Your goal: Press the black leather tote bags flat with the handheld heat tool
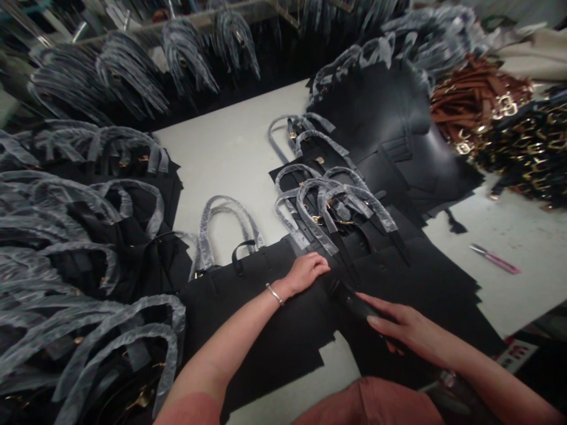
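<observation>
My left hand (306,273), with a bangle at the wrist, rests with curled fingers at the top edge of a black leather bag panel (261,319) lying flat. This panel carries plastic-wrapped handles (228,215) and a small black strap loop (240,260). In my right hand (398,324) is a long dark black handheld tool (354,302). Its tip points at the panel close to my left fingers; blur and dark colour hide its exact kind. Just beyond my hands, more wrapped handles (330,198) lie on other black panels (398,260).
Stacks of black bag panels with wrapped handles (146,206) fill the left side. Large black leather pieces (376,118) are piled at the back right. Brown straps (473,103) and black straps with gold buckles (527,147) lie farther right. A pink-handled cutter (495,258) rests on the pale table (518,230).
</observation>
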Motion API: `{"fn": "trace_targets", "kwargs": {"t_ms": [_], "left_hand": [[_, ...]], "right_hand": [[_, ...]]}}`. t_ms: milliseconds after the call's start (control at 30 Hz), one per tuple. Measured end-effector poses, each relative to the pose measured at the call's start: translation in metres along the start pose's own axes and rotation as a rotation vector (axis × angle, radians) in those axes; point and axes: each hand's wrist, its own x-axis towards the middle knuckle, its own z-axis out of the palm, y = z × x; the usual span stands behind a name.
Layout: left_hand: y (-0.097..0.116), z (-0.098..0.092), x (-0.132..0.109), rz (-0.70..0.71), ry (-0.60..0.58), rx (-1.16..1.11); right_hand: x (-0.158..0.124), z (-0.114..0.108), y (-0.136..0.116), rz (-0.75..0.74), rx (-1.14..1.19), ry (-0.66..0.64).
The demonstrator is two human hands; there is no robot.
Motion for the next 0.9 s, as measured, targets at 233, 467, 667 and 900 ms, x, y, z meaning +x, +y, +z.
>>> {"fn": "trace_targets", "kwargs": {"t_ms": [233, 467, 667, 900], "left_hand": [[0.021, 0.017, -0.036, -0.112, 0.312, 0.019], [0.039, 0.08, -0.104, 0.318, -0.004, 0.294], [0.045, 0.082, -0.104, 0.251, -0.009, 0.353], [0.046, 0.081, -0.104, 0.273, 0.019, 0.409]], "right_hand": [[0.002, 0.002, 0.006, -0.005, 0.047, 0.004], [0.013, 0.012, -0.005, 0.014, 0.007, 0.037], [0.038, 0.024, -0.035, -0.102, -0.13, 0.074], [0.026, 0.024, -0.029, -0.033, -0.18, 0.054]]}}
